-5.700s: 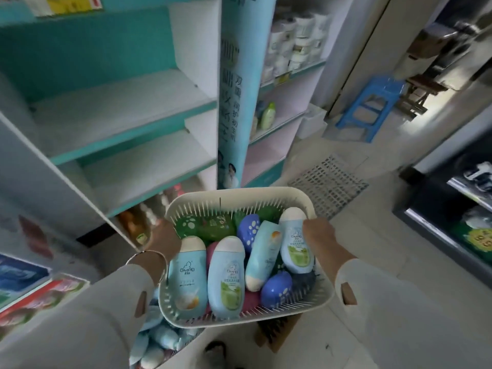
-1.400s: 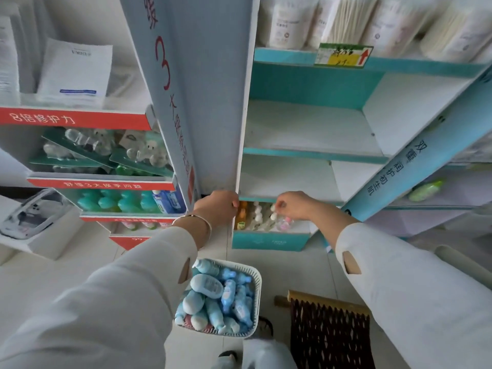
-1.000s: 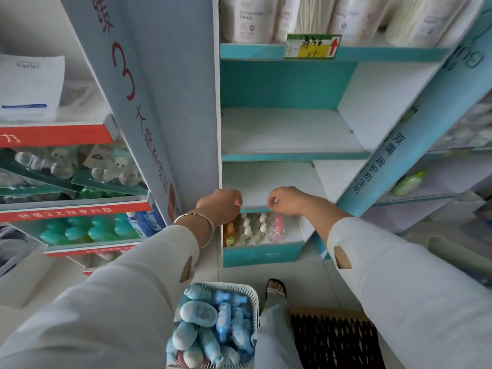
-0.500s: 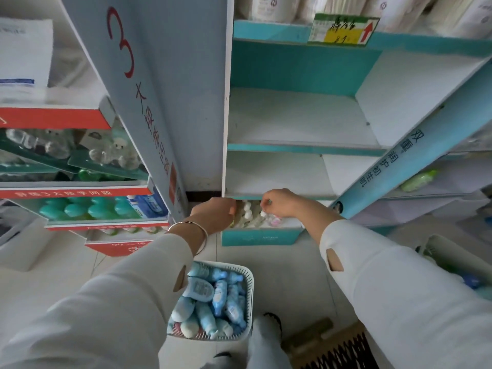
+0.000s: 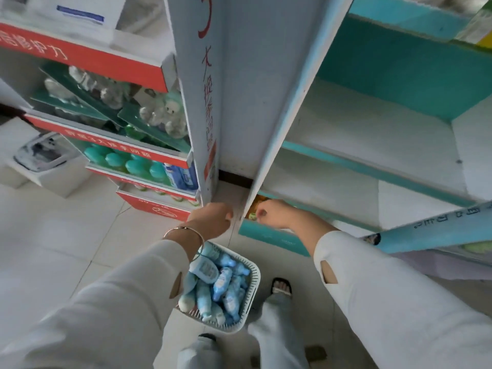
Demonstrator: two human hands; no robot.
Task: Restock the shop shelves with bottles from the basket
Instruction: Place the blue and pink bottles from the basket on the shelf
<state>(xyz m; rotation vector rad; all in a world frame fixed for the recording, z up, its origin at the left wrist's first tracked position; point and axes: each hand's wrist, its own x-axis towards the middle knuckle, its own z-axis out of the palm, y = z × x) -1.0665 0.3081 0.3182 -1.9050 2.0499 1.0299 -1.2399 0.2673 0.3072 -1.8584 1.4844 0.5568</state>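
- The white slotted plastic basket [image 5: 253, 296] stands on the pale floor tiles, below the left wrist and just beside the person's sandalled foot [image 5: 281, 285].
- Pale blue plastic bottles [image 5: 222, 282] lie heaped inside it (their labels are too blurred to read).
- The left hand [image 5: 213, 219], with a thin metal bangle [image 5: 183, 231] on its wrist, hangs with curled fingers in front of the gap between two units. Whether it holds anything cannot be told.
- The right hand [image 5: 271, 214] is at the mouth of the bottom shelf [image 5: 266, 235] of the white shelf unit with teal edges [image 5: 372, 173]. Its fingers curl beside something small and orange, and whether they grip it cannot be told.
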